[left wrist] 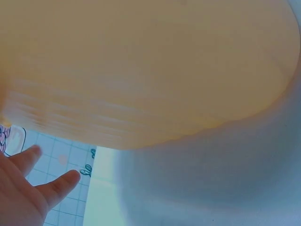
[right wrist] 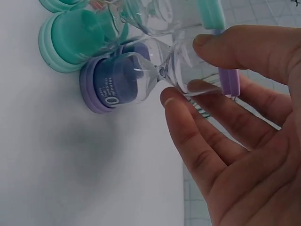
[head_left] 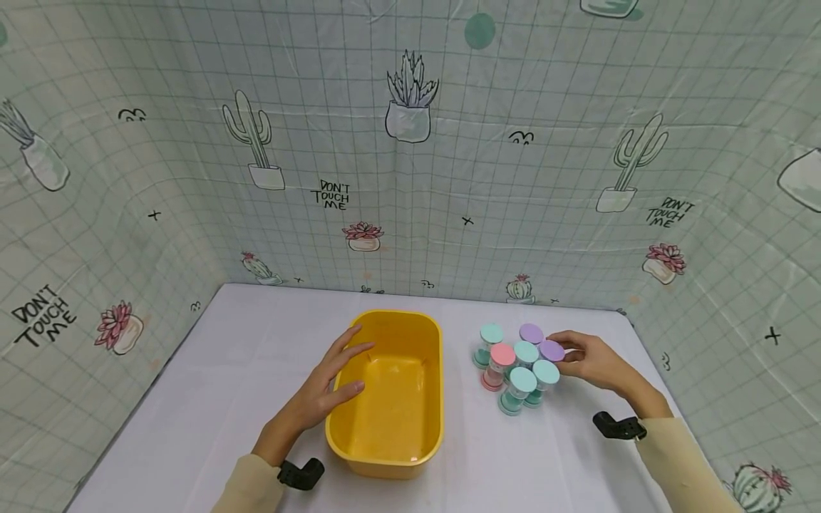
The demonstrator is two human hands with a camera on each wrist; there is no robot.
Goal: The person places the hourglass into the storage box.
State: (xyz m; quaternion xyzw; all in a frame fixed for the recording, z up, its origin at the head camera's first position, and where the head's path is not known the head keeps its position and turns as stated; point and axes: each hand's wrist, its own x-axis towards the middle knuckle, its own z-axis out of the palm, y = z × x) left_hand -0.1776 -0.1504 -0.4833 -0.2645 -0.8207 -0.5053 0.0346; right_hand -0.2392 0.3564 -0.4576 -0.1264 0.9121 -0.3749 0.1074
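Observation:
On the right of the table my right hand [head_left: 599, 360] holds a purple-capped sand timer [head_left: 551, 350], its thumb and fingers about the upper glass bulb in the right wrist view. That timer stands upright, dark sand in its lower bulb [right wrist: 117, 80]. Around it cluster another purple-capped timer [head_left: 531, 333], a pink one [head_left: 502, 355] and several mint-green ones [head_left: 522, 381]. My left hand [head_left: 314, 395] is at the left rim of a yellow plastic tub [head_left: 441, 385], fingers spread and reaching over the edge; whether it touches the rim I cannot tell.
A white cloth covers the table [head_left: 244, 363]. Grid-patterned curtain [head_left: 321, 157] with cactus drawings encloses the back and both sides. Black wrist cameras sit near the left cuff [head_left: 301, 474] and the right cuff [head_left: 617, 426].

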